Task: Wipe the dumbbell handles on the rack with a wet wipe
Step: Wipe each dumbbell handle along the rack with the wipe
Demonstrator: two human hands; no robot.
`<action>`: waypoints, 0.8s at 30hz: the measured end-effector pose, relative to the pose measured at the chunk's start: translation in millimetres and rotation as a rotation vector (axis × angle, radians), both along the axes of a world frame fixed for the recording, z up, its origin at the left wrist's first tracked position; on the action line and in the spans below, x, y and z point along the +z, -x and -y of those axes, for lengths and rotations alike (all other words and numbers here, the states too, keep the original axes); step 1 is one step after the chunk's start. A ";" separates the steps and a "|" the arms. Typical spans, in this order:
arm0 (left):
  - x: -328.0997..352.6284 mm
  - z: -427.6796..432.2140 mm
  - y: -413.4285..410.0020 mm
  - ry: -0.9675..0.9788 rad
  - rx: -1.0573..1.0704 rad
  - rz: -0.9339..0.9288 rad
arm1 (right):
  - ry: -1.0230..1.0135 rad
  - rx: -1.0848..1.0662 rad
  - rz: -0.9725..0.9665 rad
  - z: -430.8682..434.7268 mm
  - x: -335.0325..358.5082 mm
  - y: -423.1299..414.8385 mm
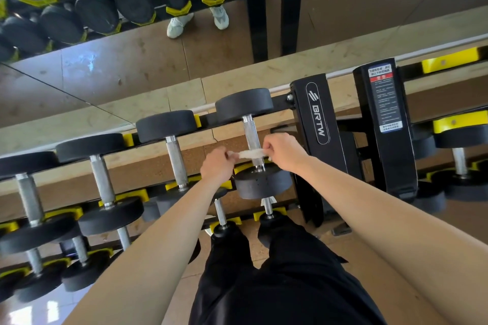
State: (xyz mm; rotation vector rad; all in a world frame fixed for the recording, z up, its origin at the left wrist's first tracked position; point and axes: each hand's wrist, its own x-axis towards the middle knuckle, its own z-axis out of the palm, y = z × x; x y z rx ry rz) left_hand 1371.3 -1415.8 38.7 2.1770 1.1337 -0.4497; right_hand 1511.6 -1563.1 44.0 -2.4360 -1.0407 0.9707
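Note:
A white wet wipe (250,153) is stretched flat across the lower part of a knurled steel dumbbell handle (251,134) on the top shelf of the rack. My left hand (217,166) pinches the wipe's left end and my right hand (284,150) pinches its right end. This dumbbell, the rightmost of the row, has black round heads, one at the back (244,104) and one at the front (262,183). Other dumbbell handles (174,159) (101,179) lie in a row to the left.
The black rack upright (318,124) marked BRTW stands just right of my right hand, with a second upright (385,113) bearing a warning label beyond it. Lower shelves hold smaller dumbbells (221,216). A mirror (132,55) behind reflects the rack and shoes.

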 end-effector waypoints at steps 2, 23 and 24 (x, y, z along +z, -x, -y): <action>3.7 6.5 -5.6 0.121 -0.115 0.073 | -0.009 -0.110 0.065 3.5 -2.8 -11.9; -8.5 5.4 -50.8 0.149 0.320 0.320 | -0.146 -0.479 0.081 -28.1 -25.1 -25.8; -6.5 8.8 -53.6 0.177 0.272 0.368 | -0.134 -0.544 0.075 -26.6 -26.7 -29.9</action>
